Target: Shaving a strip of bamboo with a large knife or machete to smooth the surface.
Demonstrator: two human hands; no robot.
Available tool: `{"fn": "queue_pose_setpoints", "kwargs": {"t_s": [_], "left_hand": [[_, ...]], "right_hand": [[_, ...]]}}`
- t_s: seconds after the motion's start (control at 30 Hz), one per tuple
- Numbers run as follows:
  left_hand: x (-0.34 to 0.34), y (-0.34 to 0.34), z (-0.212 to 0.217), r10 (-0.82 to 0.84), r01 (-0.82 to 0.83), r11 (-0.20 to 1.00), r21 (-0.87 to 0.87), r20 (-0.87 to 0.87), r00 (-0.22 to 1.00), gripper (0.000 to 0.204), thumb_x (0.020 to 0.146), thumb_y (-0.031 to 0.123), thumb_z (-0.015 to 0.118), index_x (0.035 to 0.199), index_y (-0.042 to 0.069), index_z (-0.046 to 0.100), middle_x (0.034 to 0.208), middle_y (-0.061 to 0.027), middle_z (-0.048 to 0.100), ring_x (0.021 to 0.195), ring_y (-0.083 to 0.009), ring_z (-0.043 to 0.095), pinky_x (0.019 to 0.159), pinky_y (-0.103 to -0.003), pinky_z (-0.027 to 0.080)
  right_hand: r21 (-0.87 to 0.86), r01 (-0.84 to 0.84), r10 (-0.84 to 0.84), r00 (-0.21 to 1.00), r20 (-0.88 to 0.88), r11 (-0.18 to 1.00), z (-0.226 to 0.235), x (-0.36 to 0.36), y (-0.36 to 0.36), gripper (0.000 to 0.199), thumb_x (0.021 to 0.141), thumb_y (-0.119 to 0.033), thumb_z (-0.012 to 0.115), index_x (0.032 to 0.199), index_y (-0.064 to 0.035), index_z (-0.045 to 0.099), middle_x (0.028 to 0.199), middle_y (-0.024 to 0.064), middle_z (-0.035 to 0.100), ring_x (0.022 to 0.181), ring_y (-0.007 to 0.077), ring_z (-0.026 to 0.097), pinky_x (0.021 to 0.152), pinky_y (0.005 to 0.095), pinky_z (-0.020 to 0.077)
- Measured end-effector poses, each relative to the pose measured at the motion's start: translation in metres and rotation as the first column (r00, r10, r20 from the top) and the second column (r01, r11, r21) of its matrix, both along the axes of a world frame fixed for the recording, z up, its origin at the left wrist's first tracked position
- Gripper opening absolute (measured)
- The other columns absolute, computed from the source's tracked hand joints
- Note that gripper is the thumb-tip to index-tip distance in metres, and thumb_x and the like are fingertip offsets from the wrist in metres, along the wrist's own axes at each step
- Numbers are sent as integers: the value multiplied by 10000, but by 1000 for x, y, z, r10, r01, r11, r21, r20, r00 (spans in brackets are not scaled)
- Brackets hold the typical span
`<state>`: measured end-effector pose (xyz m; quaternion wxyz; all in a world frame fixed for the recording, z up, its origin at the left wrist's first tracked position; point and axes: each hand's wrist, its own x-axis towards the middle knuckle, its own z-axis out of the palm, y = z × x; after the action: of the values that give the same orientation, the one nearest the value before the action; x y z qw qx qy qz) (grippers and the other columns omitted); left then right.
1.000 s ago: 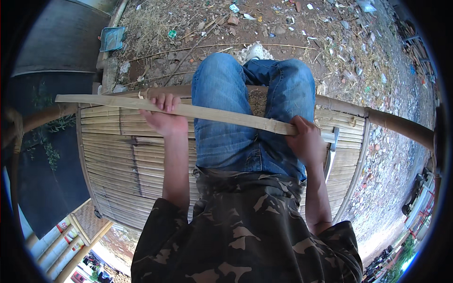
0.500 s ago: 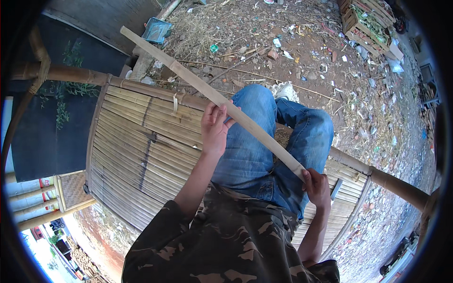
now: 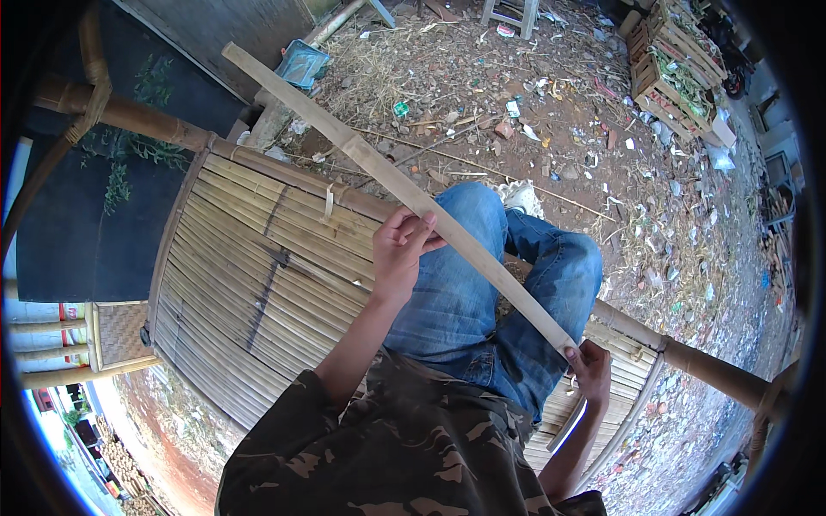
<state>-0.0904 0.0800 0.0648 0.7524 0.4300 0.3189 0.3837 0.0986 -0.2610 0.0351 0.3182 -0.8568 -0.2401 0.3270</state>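
I sit on a slatted bamboo platform, legs in blue jeans stretched toward the dirt. A long flat bamboo strip runs diagonally from the upper left down across my lap. My left hand is closed around the strip near its middle. My right hand grips the strip's near end, low beside my right thigh. The far end of the strip points past the platform's round bamboo rail.
Littered dirt ground with straw and scraps lies ahead. A wooden crate with greenery stands at the upper right, a blue tray near a timber at the top. A thick bamboo pole edges the platform on the right.
The strip went from lying level across my knees to slanting diagonally, its far end swung up and left. Both hands keep their hold, and my view has turned.
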Motion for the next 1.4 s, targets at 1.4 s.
{"fn": "queue_pose_setpoints", "kwargs": {"t_s": [1.4], "left_hand": [[0,-25,8,-20,33,972,231,-60,998,599,920,32,604,1436,54,300,1323,-186,524,1109,-177,586,841,-280,561]], "right_hand": [[48,-58,37,929,369,997,68,-37,69,454,754,-450,783,924,-54,640,735,115,679,683,261,691,604,355,515]]}}
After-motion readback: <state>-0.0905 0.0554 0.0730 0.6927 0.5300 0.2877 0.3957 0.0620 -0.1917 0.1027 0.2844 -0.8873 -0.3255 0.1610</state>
